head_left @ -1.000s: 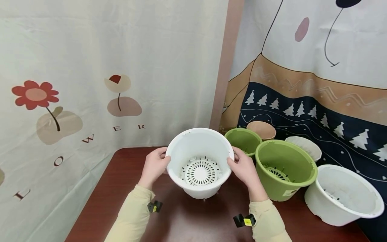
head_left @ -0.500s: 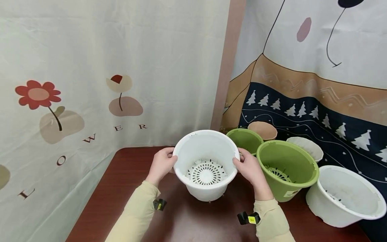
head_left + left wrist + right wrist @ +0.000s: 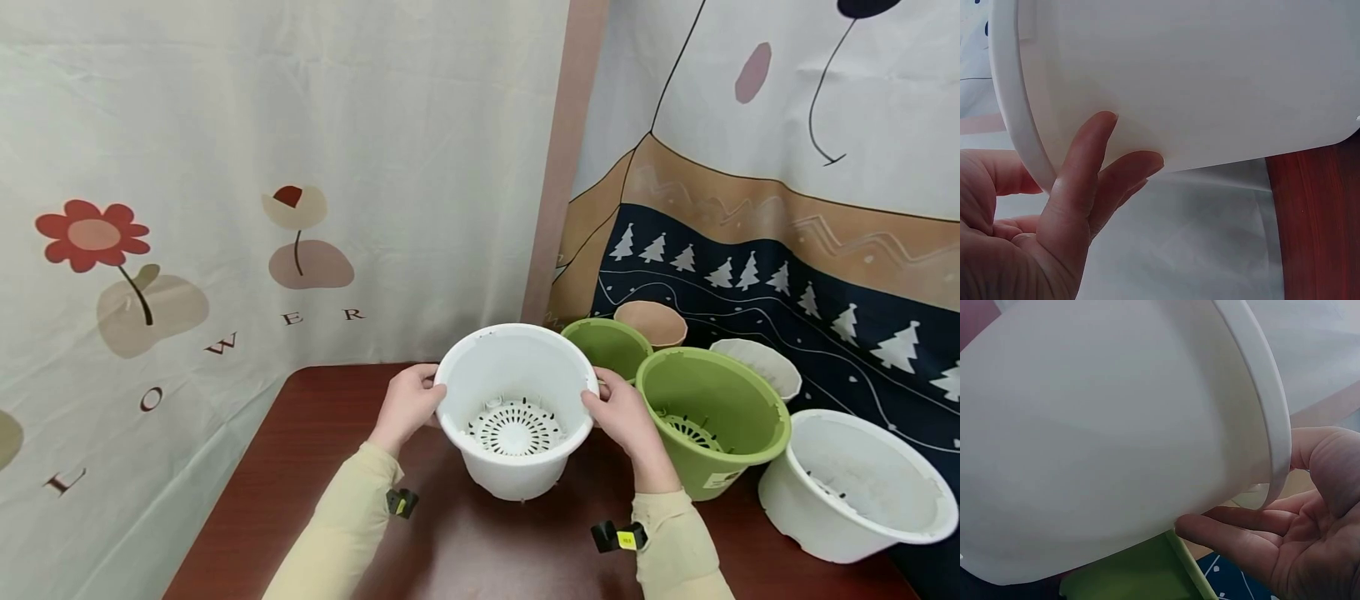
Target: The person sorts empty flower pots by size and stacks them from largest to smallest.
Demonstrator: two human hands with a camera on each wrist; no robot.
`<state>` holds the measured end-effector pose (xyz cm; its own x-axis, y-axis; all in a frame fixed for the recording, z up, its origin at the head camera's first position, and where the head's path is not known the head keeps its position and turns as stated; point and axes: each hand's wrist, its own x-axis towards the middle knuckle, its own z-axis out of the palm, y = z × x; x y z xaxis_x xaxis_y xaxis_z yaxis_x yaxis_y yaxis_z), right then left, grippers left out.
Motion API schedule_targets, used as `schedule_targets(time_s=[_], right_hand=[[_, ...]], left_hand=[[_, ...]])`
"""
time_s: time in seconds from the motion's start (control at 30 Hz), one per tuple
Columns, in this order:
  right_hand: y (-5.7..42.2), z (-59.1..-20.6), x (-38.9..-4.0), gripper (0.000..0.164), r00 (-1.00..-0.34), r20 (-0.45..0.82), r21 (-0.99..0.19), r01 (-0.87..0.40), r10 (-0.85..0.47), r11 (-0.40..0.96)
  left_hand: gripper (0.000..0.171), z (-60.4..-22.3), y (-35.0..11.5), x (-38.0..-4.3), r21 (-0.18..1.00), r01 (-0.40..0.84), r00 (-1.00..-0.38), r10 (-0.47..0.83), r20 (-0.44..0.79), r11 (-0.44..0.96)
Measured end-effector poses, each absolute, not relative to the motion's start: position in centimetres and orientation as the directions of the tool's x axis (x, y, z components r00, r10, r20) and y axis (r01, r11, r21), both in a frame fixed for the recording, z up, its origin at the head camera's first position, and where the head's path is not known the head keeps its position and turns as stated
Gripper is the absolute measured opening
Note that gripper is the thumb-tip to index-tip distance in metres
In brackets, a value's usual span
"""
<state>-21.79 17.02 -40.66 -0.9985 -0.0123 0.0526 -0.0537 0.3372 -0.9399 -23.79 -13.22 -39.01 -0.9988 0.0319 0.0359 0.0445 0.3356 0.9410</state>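
A white plastic flower pot (image 3: pixel 517 479) with a slotted bottom is tilted so that its inside faces the head camera. My left hand (image 3: pixel 409 408) grips its rim on the left, the thumb over the edge. On the opposite side my right hand (image 3: pixel 624 417) holds the rim in the same way. Seen from the left wrist, the fingers (image 3: pixel 1088 147) lie along the outer wall of the pot (image 3: pixel 1197 81). From the right wrist, the fingertips (image 3: pixel 1194 526) touch the outside wall below the rim, and the thumb goes over the edge.
Right of the held pot stand a small green pot (image 3: pixel 603 342), a larger green pot (image 3: pixel 720 400) and a wide white pot (image 3: pixel 832 517). Behind them are a pinkish pot (image 3: pixel 649 321) and another white one (image 3: pixel 757 364). Printed curtains rise behind the dark red table (image 3: pixel 300 425).
The white pot and both hands have shifted a little to the right and slightly lower in the head view. Both hands keep their hold on the rim.
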Motion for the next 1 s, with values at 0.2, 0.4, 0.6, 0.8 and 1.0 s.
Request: schedule_targets(time_s=[0.2, 0.4, 0.6, 0.8, 1.0], right_hand=[[17.1, -40.7, -21.8, 0.049, -0.999, 0.048, -0.937, -0.046, -0.002, 0.346], [17.1, -40.8, -21.8, 0.048, -0.999, 0.04, -0.939, -0.035, 0.006, 0.343], [17.0, -41.0, -21.9, 0.049, -0.999, 0.037, -0.942, -0.031, 0.011, 0.335], [17.1, -41.1, -22.0, 0.05, -0.999, 0.033, -0.949, -0.029, 0.006, 0.315], [17.2, -41.2, -22.0, 0.05, -1.0, 0.03, -0.95, -0.027, 0.005, 0.312]], left_hand=[[0.038, -39.0, -13.0, -24.2, 0.939, 0.038, -0.999, 0.032, 0.029, 0.341], [0.035, -39.1, -12.8, -24.6, 0.938, 0.031, -0.999, 0.019, 0.027, 0.347], [0.034, -39.3, -12.7, -24.8, 0.94, 0.019, -1.0, 0.005, 0.019, 0.34], [0.035, -39.3, -12.7, -24.9, 0.942, 0.01, -1.0, 0.014, 0.005, 0.335], [0.034, -39.2, -13.1, -25.2, 0.954, -0.014, -0.997, 0.072, -0.037, 0.299]])
